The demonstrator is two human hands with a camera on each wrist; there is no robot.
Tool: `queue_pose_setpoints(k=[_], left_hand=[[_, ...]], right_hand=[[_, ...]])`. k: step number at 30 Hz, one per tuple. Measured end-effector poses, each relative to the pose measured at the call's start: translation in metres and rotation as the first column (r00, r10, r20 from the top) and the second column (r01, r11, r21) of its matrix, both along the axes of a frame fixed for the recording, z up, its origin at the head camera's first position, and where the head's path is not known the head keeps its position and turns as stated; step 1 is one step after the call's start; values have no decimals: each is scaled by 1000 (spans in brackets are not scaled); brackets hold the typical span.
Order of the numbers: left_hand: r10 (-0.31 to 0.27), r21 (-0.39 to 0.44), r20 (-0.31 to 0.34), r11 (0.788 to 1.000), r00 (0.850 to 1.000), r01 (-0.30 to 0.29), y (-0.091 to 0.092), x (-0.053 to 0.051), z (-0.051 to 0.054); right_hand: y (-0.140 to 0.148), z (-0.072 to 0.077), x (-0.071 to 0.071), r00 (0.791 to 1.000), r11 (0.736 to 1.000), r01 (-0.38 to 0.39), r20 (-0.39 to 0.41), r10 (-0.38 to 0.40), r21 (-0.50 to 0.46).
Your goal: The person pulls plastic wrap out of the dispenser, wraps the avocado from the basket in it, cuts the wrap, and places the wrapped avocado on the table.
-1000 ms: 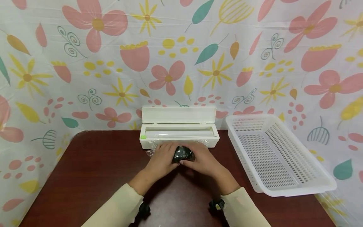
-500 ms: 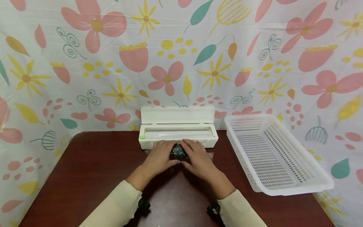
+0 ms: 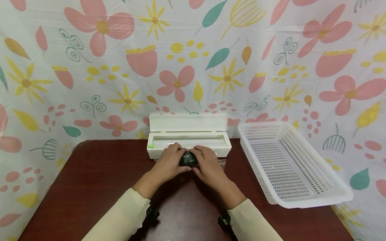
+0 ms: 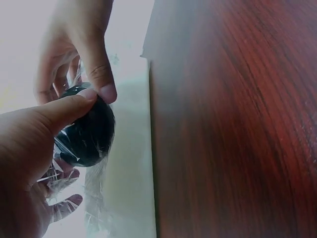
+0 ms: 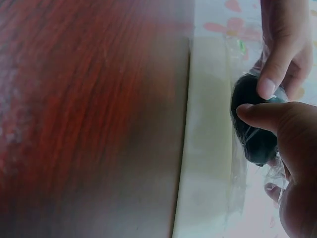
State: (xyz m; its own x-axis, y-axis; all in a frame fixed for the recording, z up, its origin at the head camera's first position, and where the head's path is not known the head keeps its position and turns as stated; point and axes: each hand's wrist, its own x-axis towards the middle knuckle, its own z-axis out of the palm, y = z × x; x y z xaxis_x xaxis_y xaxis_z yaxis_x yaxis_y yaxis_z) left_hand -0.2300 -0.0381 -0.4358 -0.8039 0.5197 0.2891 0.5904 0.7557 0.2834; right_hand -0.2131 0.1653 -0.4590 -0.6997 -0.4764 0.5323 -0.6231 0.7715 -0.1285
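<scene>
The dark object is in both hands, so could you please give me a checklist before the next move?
1. Left hand and right hand both holding the dark object: ok.
2. Clear film fully round it: cannot tell, underside hidden.
3. Film separated from the white box: cannot tell.
4. Box lid standing open: ok.
5. White basket has room: ok, no items visible inside.

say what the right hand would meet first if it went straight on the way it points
Past the dark object it holds, the right hand would probably meet the open white box first; depth is unclear, so it might pass higher and meet the raised lid instead.
</scene>
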Motion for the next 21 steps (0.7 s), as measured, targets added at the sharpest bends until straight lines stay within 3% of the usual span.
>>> queue_pose_setpoints(k=[7,13,17,21], left_hand=[[54,44,10,998,998,-55,-2,0,-2],[59,72,5,996,998,-59,-3,-2,-3],[72,61,-36,996,997,-70,-3,-1,-2],[73,49,-121,996,990,-68,0,3,-1]], right_hand=[[2,1,-3,1000,1000,1,9,-1,10],[5,4,-8,999,1000,15,30,-16,22],[6,6,-11,998,999,30,45,-31,34],[6,10,-12,998,999,32,54,-35,41]])
